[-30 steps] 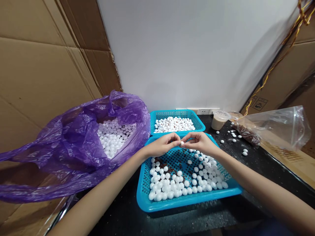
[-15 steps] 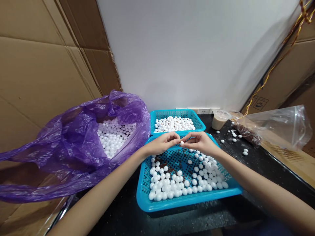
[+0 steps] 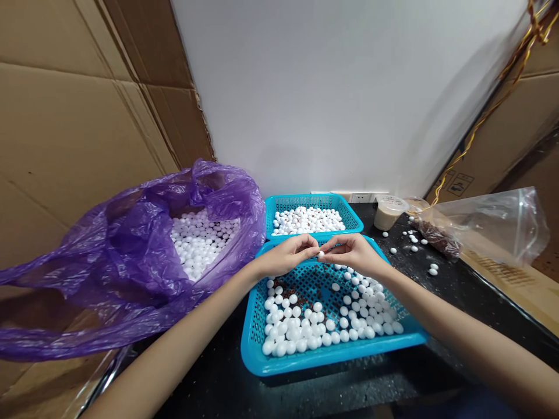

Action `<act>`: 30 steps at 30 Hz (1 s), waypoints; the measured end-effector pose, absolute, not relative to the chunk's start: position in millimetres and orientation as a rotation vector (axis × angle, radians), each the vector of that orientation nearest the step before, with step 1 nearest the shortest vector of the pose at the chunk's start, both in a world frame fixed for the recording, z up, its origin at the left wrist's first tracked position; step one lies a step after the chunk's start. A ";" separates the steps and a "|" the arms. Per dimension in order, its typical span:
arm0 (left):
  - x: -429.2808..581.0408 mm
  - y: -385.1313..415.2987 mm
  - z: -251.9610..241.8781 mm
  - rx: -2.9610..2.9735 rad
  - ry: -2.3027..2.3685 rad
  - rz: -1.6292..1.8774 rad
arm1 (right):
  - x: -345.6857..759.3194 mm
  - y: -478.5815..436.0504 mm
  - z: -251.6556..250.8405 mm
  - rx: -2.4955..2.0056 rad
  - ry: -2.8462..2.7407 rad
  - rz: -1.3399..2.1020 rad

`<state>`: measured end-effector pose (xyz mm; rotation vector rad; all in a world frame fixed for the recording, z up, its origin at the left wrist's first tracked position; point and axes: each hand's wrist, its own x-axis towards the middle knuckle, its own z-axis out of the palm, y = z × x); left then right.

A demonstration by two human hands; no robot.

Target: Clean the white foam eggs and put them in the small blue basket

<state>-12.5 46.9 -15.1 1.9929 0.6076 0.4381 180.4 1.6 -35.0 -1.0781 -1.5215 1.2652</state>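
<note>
One small, round white ball [image 3: 321,254], partly hidden, is pinched between left hand [image 3: 288,256] and right hand [image 3: 357,254] above a blue plastic mesh basket [image 3: 332,355], its far rim partly covered. Beside it crowds a crumpled purple plastic bag [image 3: 142,233], cut off leftward.

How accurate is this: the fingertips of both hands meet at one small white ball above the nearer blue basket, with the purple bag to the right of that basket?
One thing is wrong: the head view shows the purple bag to the left of the nearer blue basket, not the right. The left hand and right hand do meet at one small white ball above it.
</note>
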 end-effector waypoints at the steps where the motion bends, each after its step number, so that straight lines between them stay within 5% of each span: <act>1: -12.6 47.1 -15.5 1.997 0.607 0.438 | 180.4 1.6 -35.1 -1.074 -1.518 1.271; 22: -11.1 48.1 -21.0 1.889 0.536 0.532 | 181.7 4.0 -35.8 -0.960 -1.480 1.301; 30: -12.4 57.9 -19.7 1.823 0.498 0.493 | 185.3 2.2 -30.0 -0.902 -1.701 0.864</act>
